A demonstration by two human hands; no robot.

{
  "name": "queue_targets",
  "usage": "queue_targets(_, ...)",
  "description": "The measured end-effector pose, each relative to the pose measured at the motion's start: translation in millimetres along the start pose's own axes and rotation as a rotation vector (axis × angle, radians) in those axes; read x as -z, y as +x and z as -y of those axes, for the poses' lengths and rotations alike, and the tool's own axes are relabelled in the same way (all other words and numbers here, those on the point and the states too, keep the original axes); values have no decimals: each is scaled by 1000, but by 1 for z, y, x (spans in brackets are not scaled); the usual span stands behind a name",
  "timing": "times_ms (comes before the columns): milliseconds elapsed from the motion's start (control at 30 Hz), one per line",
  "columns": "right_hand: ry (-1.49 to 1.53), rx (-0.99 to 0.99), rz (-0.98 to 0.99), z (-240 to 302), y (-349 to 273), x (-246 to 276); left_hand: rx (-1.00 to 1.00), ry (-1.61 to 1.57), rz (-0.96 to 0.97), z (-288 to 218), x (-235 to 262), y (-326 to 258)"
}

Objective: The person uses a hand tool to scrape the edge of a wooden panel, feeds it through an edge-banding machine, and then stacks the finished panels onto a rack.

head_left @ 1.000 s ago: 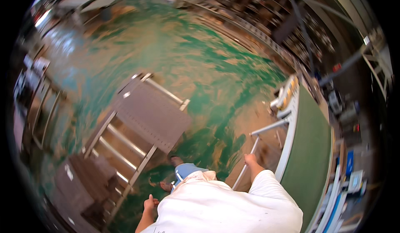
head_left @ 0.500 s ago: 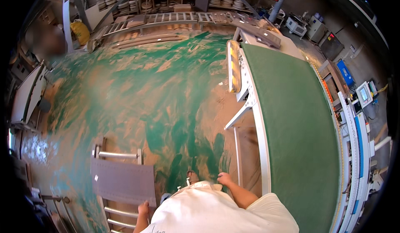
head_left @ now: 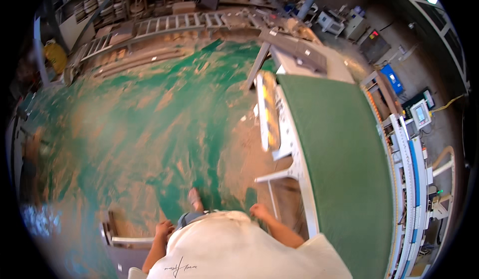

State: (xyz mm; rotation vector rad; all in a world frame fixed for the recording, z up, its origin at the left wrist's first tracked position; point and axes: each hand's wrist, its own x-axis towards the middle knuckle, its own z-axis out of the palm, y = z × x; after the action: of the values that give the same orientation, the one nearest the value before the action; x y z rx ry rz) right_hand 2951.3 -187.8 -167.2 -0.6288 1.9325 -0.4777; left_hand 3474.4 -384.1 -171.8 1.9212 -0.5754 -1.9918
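My left hand [head_left: 164, 228] hangs low by my side with its fingers curled in and nothing visible in them. It is nearest to the grey-brown board [head_left: 132, 259], which lies on a roller stand [head_left: 130, 240] at the lower left. Held in front of my body, my right hand [head_left: 259, 211] is closed too and looks empty. It is close to the frame of the conveyor with a wide green belt [head_left: 344, 169] but apart from it. One of my feet [head_left: 195, 197] shows on the dusty green floor.
A yellow-and-black striped guard [head_left: 270, 112] juts from the conveyor's left side. Brown boards [head_left: 299, 52] lie at its far end. Across the back runs a roller track [head_left: 164, 25], with long strips [head_left: 139, 63] on the floor before it. A control screen [head_left: 420, 113] stands at the right.
I have moved forward across the floor, so the board and roller stand have slid toward the lower edge. The conveyor is nearer, and my left hand has swung forward.
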Motion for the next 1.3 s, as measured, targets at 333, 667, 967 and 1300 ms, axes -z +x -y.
queue_targets(333,307,-69,-440,143,149,23,-236,631,61,-426,-170,212)
queue_targets(667,206,341,-620,485,450,257,-237,906,2,-712,-352,307)
queue_targets(967,196,500,-539,767,666,447,-53,1274,25,-851,-401,472)
queue_targets(1300,720,158,-422,826,783,498,-406,1646,183,-1205,-665,727)
